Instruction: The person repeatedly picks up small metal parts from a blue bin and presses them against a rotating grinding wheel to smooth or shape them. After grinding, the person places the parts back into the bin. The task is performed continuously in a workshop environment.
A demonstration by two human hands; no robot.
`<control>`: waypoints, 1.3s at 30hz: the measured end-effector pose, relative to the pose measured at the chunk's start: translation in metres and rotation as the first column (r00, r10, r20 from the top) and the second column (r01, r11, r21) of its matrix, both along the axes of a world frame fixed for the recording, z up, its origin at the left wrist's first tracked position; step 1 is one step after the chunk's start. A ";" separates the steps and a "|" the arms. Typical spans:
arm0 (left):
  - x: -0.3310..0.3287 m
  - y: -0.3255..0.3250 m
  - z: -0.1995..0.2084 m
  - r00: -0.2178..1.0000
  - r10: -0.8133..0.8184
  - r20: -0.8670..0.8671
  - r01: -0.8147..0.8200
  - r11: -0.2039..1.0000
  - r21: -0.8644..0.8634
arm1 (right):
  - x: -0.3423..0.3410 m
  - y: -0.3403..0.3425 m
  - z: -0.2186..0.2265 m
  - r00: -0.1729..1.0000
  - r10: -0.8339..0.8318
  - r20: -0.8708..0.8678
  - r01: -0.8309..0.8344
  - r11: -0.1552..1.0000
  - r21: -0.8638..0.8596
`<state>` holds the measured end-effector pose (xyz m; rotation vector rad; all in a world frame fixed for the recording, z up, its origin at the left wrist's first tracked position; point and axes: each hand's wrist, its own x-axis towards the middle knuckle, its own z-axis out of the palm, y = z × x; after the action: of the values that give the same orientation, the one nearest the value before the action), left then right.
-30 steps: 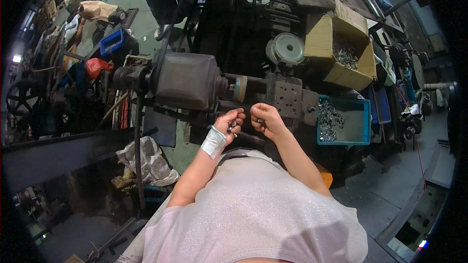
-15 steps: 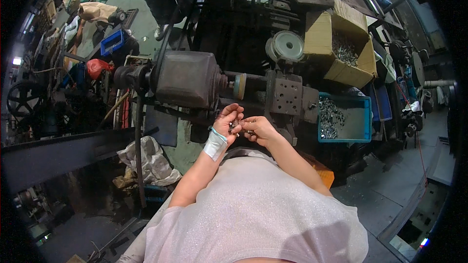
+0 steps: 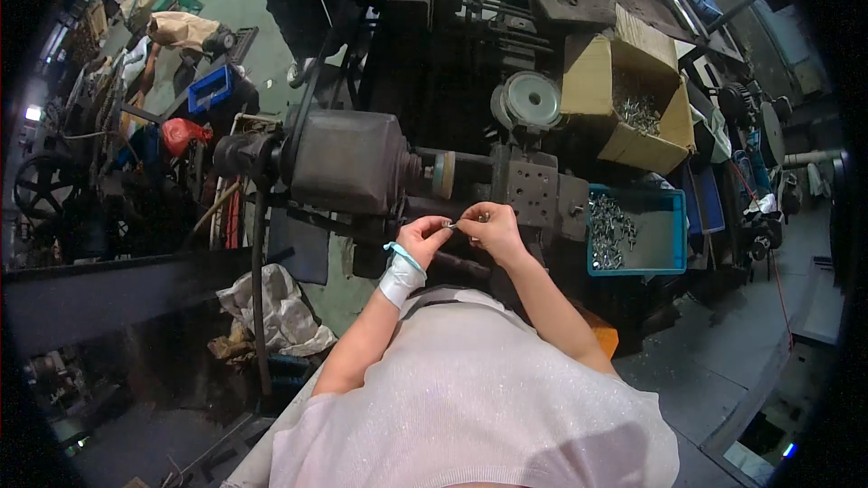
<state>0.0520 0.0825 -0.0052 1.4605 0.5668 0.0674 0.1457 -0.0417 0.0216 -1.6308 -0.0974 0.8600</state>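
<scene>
My left hand (image 3: pixel 425 239) and my right hand (image 3: pixel 493 230) meet in front of the dark machine (image 3: pixel 348 163). Between their fingertips is a small metal part (image 3: pixel 453 225), too small to tell its exact kind. The left thumb and forefinger pinch one end, and the right fingers pinch the other. Something small and metallic also shows among the right hand's curled fingers. A pale band and white wrap (image 3: pixel 402 280) circle my left wrist. Just beyond my hands is the machine's spindle with a tan-edged wheel (image 3: pixel 443 174).
To the right, a blue bin (image 3: pixel 665 267) holds many small shiny metal parts (image 3: pixel 610 230). Behind it stands an open cardboard box (image 3: pixel 588 77) with more such parts. A round metal disc (image 3: pixel 532 99) sits on the machine. At the far left top a person's dark-clothed legs (image 3: pixel 312 0) stand.
My hands have come together at the fingertips on the small metal part, and the right hand has risen slightly. The left fingers have lowered and closed. The person beyond the machine has shifted.
</scene>
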 end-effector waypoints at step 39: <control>0.025 0.000 0.001 0.971 0.056 -0.232 -0.126 0.945 -0.301 | 0.013 0.023 -0.034 0.971 -0.223 0.083 0.212 0.969 0.124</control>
<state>0.0771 0.0826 -0.0045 1.1359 0.7897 -0.1104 0.1589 -0.0186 -0.0124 -1.5429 -0.0334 0.5970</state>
